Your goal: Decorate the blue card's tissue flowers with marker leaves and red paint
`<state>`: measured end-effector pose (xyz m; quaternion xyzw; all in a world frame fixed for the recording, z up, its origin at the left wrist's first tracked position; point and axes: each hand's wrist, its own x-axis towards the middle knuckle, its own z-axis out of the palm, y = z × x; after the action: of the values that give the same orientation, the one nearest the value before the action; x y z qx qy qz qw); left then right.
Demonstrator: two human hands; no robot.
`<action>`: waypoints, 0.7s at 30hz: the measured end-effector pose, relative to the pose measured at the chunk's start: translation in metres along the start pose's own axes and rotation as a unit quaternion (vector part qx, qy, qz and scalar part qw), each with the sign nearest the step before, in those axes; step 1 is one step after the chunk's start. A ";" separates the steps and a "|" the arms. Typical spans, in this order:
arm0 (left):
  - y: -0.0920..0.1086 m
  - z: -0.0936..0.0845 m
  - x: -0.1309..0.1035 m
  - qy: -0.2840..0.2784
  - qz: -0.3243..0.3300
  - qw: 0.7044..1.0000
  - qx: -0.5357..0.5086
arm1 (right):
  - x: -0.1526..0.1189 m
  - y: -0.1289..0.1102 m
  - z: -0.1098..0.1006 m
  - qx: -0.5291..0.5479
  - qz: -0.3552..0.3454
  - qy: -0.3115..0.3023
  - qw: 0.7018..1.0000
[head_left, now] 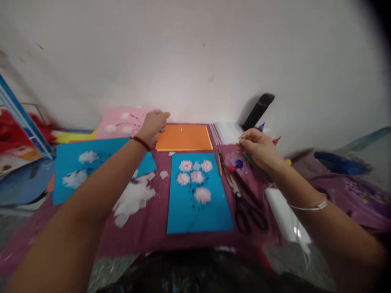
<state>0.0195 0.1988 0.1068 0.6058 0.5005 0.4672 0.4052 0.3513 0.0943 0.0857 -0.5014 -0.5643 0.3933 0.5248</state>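
Note:
My left hand (155, 125) is over the near corner of the pink sheet (111, 116), beside a stack of orange paper (186, 138). Its fingers are curled together, and whatever they may hold is hidden. My right hand (258, 145) hovers by the white paper stack (227, 133), thumb and fingertips pinched; anything between them is too small to make out. Between my forearms lies a blue sheet (180, 215) bearing several white-and-pink tissue flowers (197, 176) and dark dabs. Black-handled scissors (241, 203) rest along its right edge.
Torn white tissue pieces (134, 199) lie left of the blue sheet. Another blue sheet (69, 158) with white puffs is partly under my left forearm. A black bottle-like object (259, 110) leans on the wall. A white box-like object (284, 215) lies below my right wrist.

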 end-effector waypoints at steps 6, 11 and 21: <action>-0.032 0.001 -0.136 -0.057 0.003 0.990 0.125 | -0.100 0.004 0.051 0.041 0.066 -0.096 0.992; -0.068 -0.013 -0.106 -0.086 0.037 0.891 0.445 | -0.083 0.015 0.099 0.055 0.098 -0.148 0.983; -0.107 0.022 -0.012 -0.176 0.054 0.860 0.476 | -0.060 0.052 0.080 0.068 0.176 -0.110 0.976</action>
<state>0.0159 0.2044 -0.0033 0.8230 0.5490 0.0792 0.1228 0.2777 0.0520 0.0119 -0.5098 -0.4933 0.5696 0.4150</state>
